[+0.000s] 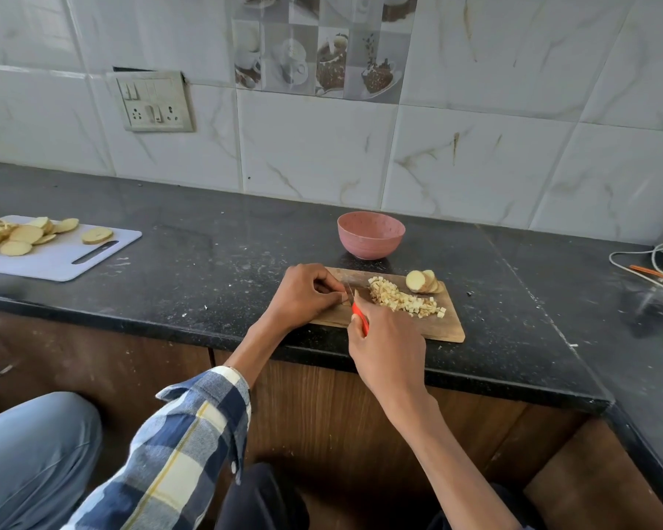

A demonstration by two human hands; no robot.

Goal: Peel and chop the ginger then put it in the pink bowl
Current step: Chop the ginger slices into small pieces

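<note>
— What's on the black counter (192, 239), biggest first?

— A white board (60, 258) of pale slices far left, then the wooden cutting board (446, 323) at the near edge, with the pink bowl (371, 235) just behind it, seemingly empty.

— And the ginger?

— A heap of diced ginger (402, 298) mid-board, uncut slices (423, 281) leaning at its far end, and a small piece (343, 297) under the left hand (303, 296).

— How are the hands set?

— Left fingertips curl in, pinching that piece. The right hand (385, 346) is wrapped round the red-handled knife (358, 311), blade beside the left fingertips.

— How will it handle?

— I'd judge it firm, fibrous, light and slightly damp; the stub could slip, so pin it from above, fingertips tucked. The dice look loose, better scooped with the blade.
</note>
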